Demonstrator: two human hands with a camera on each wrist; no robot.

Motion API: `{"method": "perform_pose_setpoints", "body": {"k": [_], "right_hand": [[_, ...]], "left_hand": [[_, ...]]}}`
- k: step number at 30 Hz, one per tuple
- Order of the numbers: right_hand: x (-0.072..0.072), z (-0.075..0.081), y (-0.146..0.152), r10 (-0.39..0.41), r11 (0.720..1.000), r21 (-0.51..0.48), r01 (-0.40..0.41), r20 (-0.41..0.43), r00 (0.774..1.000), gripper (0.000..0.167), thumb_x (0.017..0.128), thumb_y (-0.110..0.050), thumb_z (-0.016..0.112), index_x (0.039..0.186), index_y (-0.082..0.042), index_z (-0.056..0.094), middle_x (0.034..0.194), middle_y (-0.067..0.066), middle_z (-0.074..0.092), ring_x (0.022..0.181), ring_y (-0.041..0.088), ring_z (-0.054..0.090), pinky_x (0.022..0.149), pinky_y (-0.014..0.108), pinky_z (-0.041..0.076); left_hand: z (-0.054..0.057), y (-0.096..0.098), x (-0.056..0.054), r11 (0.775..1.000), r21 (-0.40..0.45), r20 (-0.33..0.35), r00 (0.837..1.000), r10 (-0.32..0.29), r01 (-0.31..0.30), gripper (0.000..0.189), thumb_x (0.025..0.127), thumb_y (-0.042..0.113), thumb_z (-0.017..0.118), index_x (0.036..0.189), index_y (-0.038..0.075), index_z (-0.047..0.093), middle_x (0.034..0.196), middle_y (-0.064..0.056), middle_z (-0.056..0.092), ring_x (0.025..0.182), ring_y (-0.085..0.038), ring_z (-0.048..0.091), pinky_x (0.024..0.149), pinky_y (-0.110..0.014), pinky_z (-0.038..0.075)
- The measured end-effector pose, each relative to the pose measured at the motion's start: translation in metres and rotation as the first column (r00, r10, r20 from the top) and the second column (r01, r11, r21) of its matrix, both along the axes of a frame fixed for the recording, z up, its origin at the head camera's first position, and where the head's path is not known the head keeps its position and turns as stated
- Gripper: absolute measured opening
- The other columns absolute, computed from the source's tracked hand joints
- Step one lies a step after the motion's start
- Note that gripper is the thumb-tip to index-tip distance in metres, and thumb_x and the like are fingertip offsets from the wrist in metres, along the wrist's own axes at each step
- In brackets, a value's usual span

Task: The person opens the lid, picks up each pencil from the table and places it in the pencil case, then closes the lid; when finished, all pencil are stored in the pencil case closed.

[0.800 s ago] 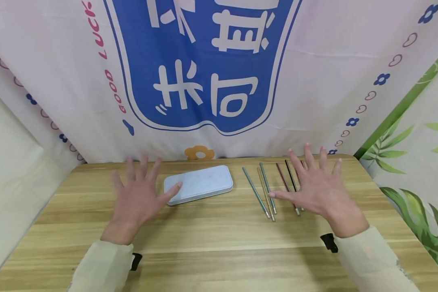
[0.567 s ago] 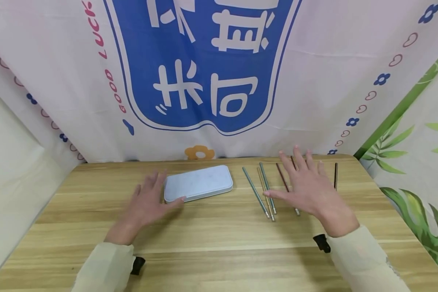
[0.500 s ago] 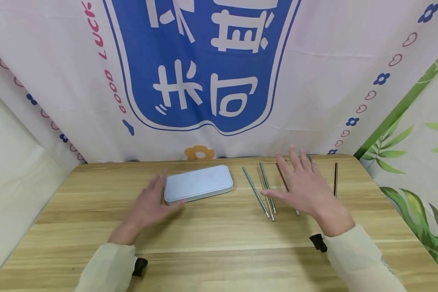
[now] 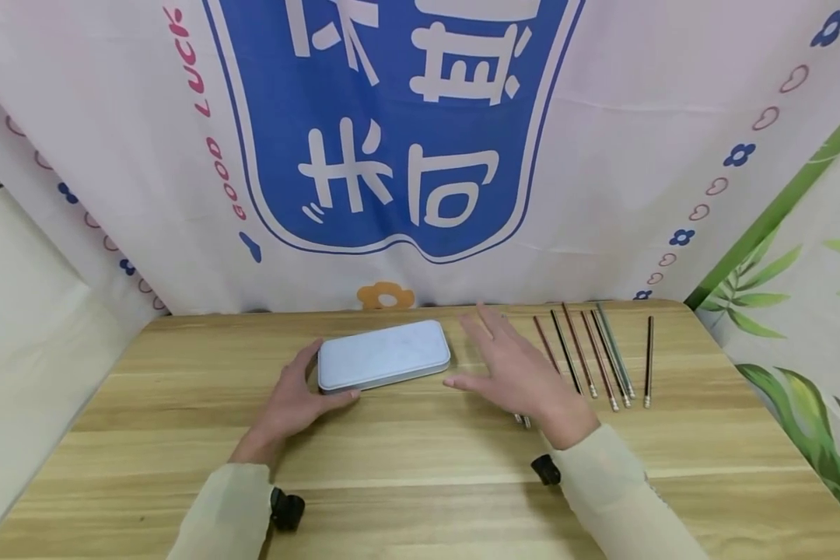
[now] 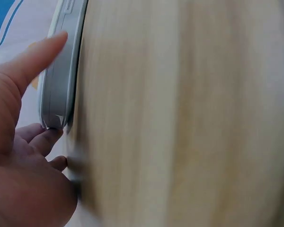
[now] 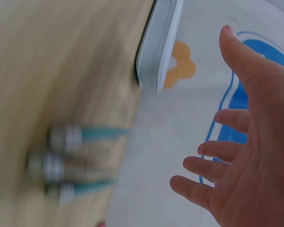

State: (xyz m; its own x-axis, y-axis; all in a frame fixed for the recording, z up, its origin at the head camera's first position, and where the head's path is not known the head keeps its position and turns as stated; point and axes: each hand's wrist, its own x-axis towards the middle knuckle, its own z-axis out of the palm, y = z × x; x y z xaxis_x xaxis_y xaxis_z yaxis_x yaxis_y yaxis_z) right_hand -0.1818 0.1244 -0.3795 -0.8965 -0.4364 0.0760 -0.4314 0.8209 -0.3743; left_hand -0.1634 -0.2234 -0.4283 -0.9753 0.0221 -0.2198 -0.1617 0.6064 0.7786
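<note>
A flat light-blue pencil case [image 4: 385, 356] with rounded corners lies closed at the table's back, left of the pencils. My left hand [image 4: 290, 408] holds its left end, thumb along the front edge and fingers round the end; in the left wrist view the fingertips [image 5: 46, 139] meet the case's end [image 5: 60, 90]. My right hand [image 4: 514, 373] hovers with spread fingers between the case and the pencils, holding nothing. Beneath it some pencils are mostly hidden; their eraser ends [image 4: 523, 421] stick out, and the right wrist view shows teal pencils [image 6: 102, 134], blurred.
To the right, several dark red, black and teal pencils [image 4: 597, 358] lie side by side, eraser ends towards me. One black pencil [image 4: 649, 362] lies apart at the far right. A printed cloth [image 4: 602, 194] hangs behind the wooden table [image 4: 406, 498].
My left hand has come in from the left onto the case's end. My right hand has swept left from over the right-hand pencils towards the case, uncovering them. The case has stayed put.
</note>
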Motion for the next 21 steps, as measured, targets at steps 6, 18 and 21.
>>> {"method": "perform_pose_setpoints", "body": {"k": [6, 18, 21], "right_hand": [[-0.003, -0.005, -0.031, 0.039, 0.999, -0.006, -0.039, 0.081, 0.996, 0.099, 0.094, -0.062, 0.076, 0.172, -0.021, 0.030, 0.182, 0.016, 0.015, 0.165, 0.043, 0.025, 0.130, 0.065, 0.032], [-0.018, -0.015, -0.081, 0.221, 0.958, 0.183, -0.220, 0.015, 0.975, 0.086, 0.096, -0.047, 0.081, 0.166, -0.015, 0.042, 0.176, 0.018, 0.034, 0.165, 0.037, 0.031, 0.134, 0.054, 0.031], [-0.022, -0.018, -0.090, 0.249, 0.936, 0.254, -0.242, 0.005, 0.969, 0.085, 0.098, -0.051, 0.077, 0.167, -0.016, 0.040, 0.176, 0.016, 0.034, 0.165, 0.036, 0.030, 0.134, 0.054, 0.032]], "left_hand": [[-0.007, -0.001, -0.003, 1.000, -0.008, -0.049, 0.999, 0.018, -0.019, 0.114, 0.087, 0.039, 0.091, 0.172, 0.009, 0.020, 0.179, -0.022, 0.022, 0.167, -0.041, 0.020, 0.137, -0.060, -0.009], [-0.007, 0.001, -0.002, 0.999, -0.034, -0.068, 0.997, 0.023, -0.026, 0.109, 0.088, 0.038, 0.091, 0.170, 0.011, 0.025, 0.177, -0.022, 0.027, 0.165, -0.041, 0.024, 0.136, -0.061, -0.010], [-0.007, 0.001, -0.001, 0.999, -0.045, -0.069, 0.998, 0.013, -0.016, 0.109, 0.088, 0.039, 0.091, 0.170, 0.010, 0.024, 0.177, -0.022, 0.027, 0.165, -0.041, 0.024, 0.136, -0.062, -0.011]]}}
